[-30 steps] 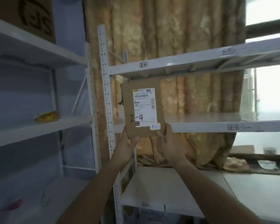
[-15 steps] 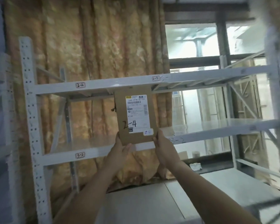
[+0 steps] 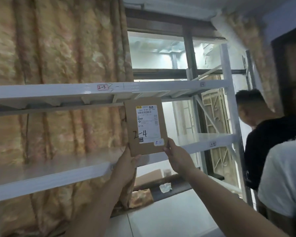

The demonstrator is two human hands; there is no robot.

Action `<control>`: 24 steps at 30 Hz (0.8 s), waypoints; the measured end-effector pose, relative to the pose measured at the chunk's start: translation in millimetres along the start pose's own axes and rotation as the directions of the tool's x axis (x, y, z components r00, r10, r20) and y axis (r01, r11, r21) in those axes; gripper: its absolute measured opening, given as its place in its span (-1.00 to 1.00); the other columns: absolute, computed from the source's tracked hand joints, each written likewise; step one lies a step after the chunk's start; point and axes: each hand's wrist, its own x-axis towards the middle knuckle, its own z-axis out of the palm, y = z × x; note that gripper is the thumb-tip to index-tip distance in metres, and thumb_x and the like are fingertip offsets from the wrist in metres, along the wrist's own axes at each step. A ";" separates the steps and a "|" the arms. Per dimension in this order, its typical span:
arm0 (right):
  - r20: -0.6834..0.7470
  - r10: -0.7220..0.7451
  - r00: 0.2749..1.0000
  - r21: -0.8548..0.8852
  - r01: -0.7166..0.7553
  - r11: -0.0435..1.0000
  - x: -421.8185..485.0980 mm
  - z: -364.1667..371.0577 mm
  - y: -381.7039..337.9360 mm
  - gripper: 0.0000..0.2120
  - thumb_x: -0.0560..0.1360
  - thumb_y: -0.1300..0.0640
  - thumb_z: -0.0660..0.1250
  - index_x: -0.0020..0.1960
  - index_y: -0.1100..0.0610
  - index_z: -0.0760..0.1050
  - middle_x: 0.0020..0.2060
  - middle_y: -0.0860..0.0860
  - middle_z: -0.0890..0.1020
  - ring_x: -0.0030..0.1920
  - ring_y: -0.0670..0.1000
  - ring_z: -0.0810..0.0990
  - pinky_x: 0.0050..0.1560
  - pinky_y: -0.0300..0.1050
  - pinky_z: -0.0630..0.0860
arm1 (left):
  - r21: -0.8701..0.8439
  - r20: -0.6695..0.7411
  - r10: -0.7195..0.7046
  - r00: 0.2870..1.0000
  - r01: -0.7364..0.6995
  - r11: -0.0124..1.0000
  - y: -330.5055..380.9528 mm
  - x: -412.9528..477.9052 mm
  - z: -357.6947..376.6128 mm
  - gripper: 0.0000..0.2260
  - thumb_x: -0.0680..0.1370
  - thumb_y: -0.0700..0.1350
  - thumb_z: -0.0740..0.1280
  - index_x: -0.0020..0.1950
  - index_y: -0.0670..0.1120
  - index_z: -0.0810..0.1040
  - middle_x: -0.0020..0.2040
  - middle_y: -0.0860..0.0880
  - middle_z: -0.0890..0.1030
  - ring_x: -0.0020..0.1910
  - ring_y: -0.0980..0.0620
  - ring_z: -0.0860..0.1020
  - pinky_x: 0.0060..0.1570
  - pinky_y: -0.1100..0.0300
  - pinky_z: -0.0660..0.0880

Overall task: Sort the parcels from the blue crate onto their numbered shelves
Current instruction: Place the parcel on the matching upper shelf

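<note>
A flat brown cardboard parcel (image 3: 132,127) with a white shipping label and "2-4" handwritten on it is held upright in front of me. My left hand (image 3: 126,163) grips its lower left corner. Its lower right corner is pinched by my right hand (image 3: 176,156). Behind it runs a white metal upper shelf (image 3: 58,91) carrying a small red-edged tag "2-3" (image 3: 101,87). A lower white shelf (image 3: 50,175) passes behind my hands, with a small tag (image 3: 212,144) on its right part that is too blurred to read. The blue crate is out of view.
Two people stand at the right edge, one in a black shirt (image 3: 266,142) and one in a white shirt (image 3: 284,177). A patterned curtain (image 3: 58,48) hangs behind the rack. A window (image 3: 161,53) is behind the right half. Crumpled paper (image 3: 165,187) lies on the sill.
My view has swung right along the rack, from the tag "2-2" past "2-3". The parcel stays in both hands. Two people have come into view at the right.
</note>
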 end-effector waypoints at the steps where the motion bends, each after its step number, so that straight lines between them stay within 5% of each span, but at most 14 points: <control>1: -0.004 0.013 1.000 -0.003 -0.014 1.000 4.2 -5.6 14.9 -0.71 0.64 -0.02 0.05 0.35 -0.06 0.24 0.17 -0.09 0.62 0.04 0.04 0.63 -0.10 -0.20 0.46 | -0.002 0.001 0.019 1.000 -0.019 1.000 1.7 8.4 13.5 -0.56 0.61 -0.10 0.21 0.46 0.10 0.19 0.30 0.16 0.44 0.28 0.10 0.40 0.21 0.16 0.36; 5: -0.019 0.056 0.998 -0.029 -0.056 0.998 20.2 -26.0 67.0 -0.74 0.64 0.01 0.09 0.32 -0.04 0.29 0.14 -0.07 0.63 0.03 0.03 0.63 -0.09 -0.19 0.46 | 0.036 -0.045 0.049 0.998 -0.048 0.998 7.2 40.5 62.3 -0.63 0.57 -0.05 0.27 0.37 0.13 0.34 0.15 0.25 0.47 0.17 0.14 0.45 0.07 0.20 0.37; 10: -0.014 0.082 0.997 -0.054 -0.083 0.995 40.2 -30.7 116.2 -0.76 0.64 0.01 0.06 0.30 -0.06 0.29 0.11 -0.08 0.65 0.01 0.01 0.65 -0.10 -0.20 0.48 | -0.015 -0.030 0.052 0.998 -0.053 0.999 -1.2 64.8 110.4 -0.53 0.55 -0.03 0.29 0.41 0.26 0.24 0.18 0.36 0.50 0.14 0.17 0.52 0.07 0.21 0.47; 13: 0.004 0.076 0.997 -0.059 -0.076 0.995 50.0 -21.4 130.3 -0.74 0.64 -0.01 0.03 0.31 -0.07 0.29 0.11 -0.09 0.65 0.00 0.00 0.65 -0.18 -0.26 0.45 | -0.017 -0.028 0.019 0.999 -0.019 1.000 -14.4 76.3 118.8 -0.52 0.55 -0.04 0.29 0.42 0.22 0.23 0.25 0.22 0.54 0.21 0.10 0.53 0.22 0.04 0.48; 17: -0.011 0.060 0.998 -0.079 -0.061 0.995 65.6 -14.6 139.6 -0.76 0.64 0.00 0.04 0.29 -0.07 0.29 0.05 -0.09 0.66 -0.18 -0.10 0.59 -0.29 -0.32 0.41 | 0.071 -0.050 0.063 0.997 -0.060 0.996 -21.3 92.9 119.6 -0.54 0.56 0.01 0.27 0.42 0.22 0.22 0.27 0.18 0.53 0.19 0.06 0.53 0.11 0.12 0.48; 21: -0.050 0.096 0.994 -0.073 -0.099 0.992 78.8 -24.7 140.2 -0.72 0.65 0.02 0.04 0.34 -0.03 0.28 0.07 -0.01 0.65 -0.03 0.06 0.64 -0.05 0.05 0.60 | 0.094 -0.043 0.096 0.994 -0.092 0.991 -12.7 111.5 128.3 -0.50 0.57 0.02 0.24 0.48 0.15 0.16 0.35 0.10 0.47 0.29 0.00 0.47 0.21 0.07 0.45; 24: -0.110 0.092 0.990 -0.120 -0.105 0.987 94.2 -41.3 139.5 -0.72 0.65 0.07 0.06 0.34 -0.01 0.29 0.10 0.03 0.65 0.04 0.14 0.63 0.03 0.13 0.58 | 0.096 -0.063 0.121 0.991 -0.115 0.989 -3.1 133.5 134.7 -0.49 0.58 0.03 0.24 0.49 0.13 0.14 0.39 0.08 0.44 0.33 -0.02 0.45 0.27 0.02 0.42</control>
